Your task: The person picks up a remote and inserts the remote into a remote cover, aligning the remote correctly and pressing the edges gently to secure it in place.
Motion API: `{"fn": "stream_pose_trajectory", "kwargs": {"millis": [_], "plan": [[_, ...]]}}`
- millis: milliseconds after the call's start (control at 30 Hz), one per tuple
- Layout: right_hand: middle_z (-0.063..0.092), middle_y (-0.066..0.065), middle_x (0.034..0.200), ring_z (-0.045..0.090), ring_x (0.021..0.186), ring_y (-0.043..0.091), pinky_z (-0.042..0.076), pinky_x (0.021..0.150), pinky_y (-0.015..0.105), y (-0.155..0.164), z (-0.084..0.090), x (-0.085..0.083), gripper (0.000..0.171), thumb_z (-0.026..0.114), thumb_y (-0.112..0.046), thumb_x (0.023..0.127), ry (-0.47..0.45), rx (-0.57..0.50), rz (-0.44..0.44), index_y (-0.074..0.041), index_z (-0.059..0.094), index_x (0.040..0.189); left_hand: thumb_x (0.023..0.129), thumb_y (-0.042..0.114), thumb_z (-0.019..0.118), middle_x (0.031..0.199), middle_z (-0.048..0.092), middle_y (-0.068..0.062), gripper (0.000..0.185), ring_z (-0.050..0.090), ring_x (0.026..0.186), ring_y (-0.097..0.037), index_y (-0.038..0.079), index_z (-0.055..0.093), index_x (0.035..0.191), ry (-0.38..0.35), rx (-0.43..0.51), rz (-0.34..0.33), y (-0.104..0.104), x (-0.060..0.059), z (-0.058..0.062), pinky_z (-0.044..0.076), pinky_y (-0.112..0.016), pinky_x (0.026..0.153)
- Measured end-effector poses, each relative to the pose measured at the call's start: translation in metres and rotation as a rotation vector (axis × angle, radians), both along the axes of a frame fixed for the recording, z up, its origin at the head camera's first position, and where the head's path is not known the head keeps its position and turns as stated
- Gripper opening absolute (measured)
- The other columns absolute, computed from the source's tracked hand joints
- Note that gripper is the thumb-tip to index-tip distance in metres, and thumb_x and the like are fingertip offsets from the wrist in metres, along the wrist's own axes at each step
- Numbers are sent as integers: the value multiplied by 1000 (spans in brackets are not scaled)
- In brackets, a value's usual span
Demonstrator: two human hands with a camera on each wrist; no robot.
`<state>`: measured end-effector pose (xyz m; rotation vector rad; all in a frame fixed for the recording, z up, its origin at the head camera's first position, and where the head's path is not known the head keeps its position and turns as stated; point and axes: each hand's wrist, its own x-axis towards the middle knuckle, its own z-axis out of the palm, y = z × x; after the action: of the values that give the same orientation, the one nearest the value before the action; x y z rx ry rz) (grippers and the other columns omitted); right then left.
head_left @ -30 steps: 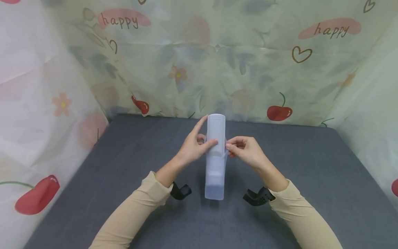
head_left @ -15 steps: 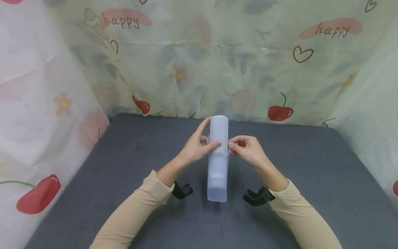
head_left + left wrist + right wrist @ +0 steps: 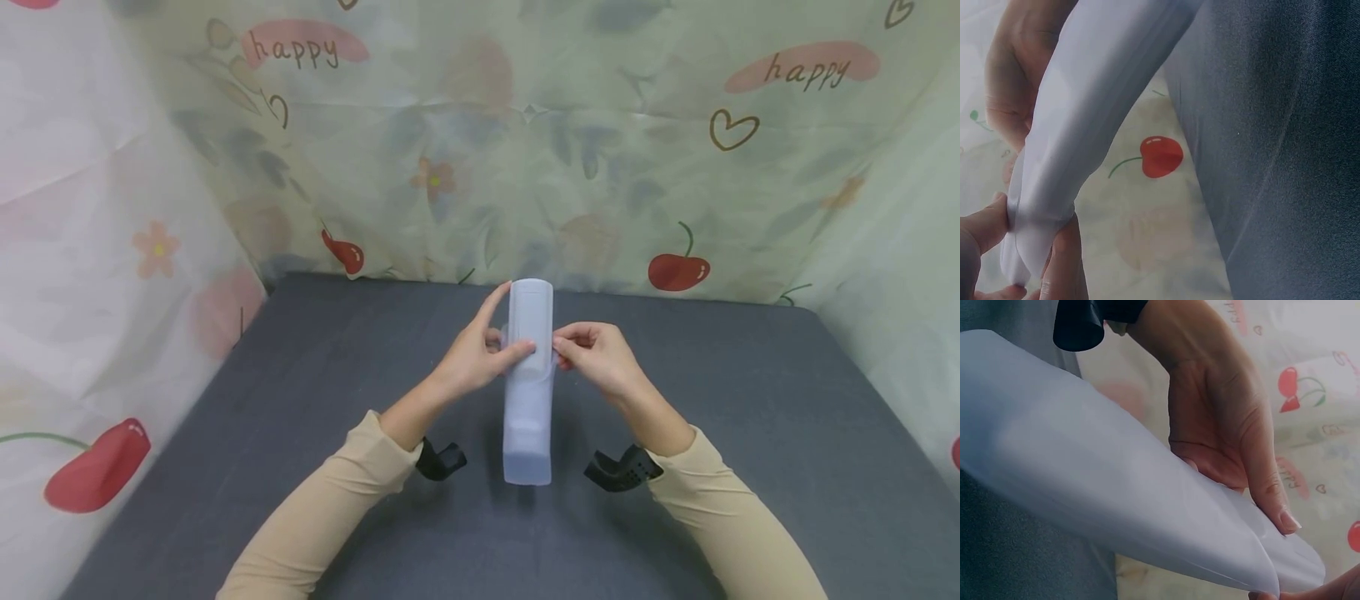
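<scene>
In the head view a long, narrow white plastic case (image 3: 528, 417) stands lengthwise before me, its lower part slightly translucent. My left hand (image 3: 468, 358) grips its upper half, thumb across the front face and index finger stretched along the left edge to the top. At the right edge, about level with that thumb, my right hand (image 3: 603, 358) pinches the side between thumb and fingertips. The left wrist view shows the case (image 3: 1079, 112) side-on, with a seam near its end. In the right wrist view the case's (image 3: 1104, 462) smooth face tapers toward that seam, where fingertips touch it.
A dark grey cloth-covered table (image 3: 360, 533) lies beneath both arms. Printed fabric (image 3: 480, 150) with cherries and hearts hangs behind and at both sides. Each wrist carries a black camera mount, the left mount (image 3: 442, 460) and the right mount (image 3: 621, 468) flanking the case.
The case and my left hand have shifted slightly to the right over the last second. My right hand keeps its pinch at the edge, nearly in place.
</scene>
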<state>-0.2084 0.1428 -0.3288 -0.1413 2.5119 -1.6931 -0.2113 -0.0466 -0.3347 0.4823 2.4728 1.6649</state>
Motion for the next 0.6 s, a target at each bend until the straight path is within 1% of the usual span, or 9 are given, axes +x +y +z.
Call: {"fn": "stream_pose_trajectory", "kwargs": {"millis": [200,300,400,467,600], "plan": [[62,1,77,55,64,5,51,67,21,-1,-1,-1,24,53,-5,94,-8,-5,9,13,60,108,88,22,65,87,68,-22,83,62,65,-15,30,10,150,6,-31,-1,1,1,1,52,-26,58],[62,6,81,55,66,6,51,68,22,-2,-1,-1,24,51,-5,94,4,11,21,12,59,108,88,22,65,84,68,-21,83,59,61,-14,29,11,150,26,-40,8,0,1,2,48,-24,55],[63,12,89,56,70,8,51,71,25,-3,0,-1,24,49,-7,96,27,62,57,10,59,109,88,22,66,82,67,-20,82,58,59,-14,27,13,150,65,-56,25,0,1,3,46,-23,54],[63,18,97,58,75,10,53,76,29,-3,1,0,26,46,-8,97,34,91,95,10,57,112,87,22,66,82,67,-19,82,59,60,-14,27,14,150,82,-75,34,0,1,2,45,-23,53],[59,23,110,61,85,14,54,85,37,-1,1,1,31,44,-15,99,-3,97,164,9,53,117,87,22,67,83,66,-19,82,60,61,-15,27,15,150,81,-98,32,-1,2,1,47,-23,54]]}}
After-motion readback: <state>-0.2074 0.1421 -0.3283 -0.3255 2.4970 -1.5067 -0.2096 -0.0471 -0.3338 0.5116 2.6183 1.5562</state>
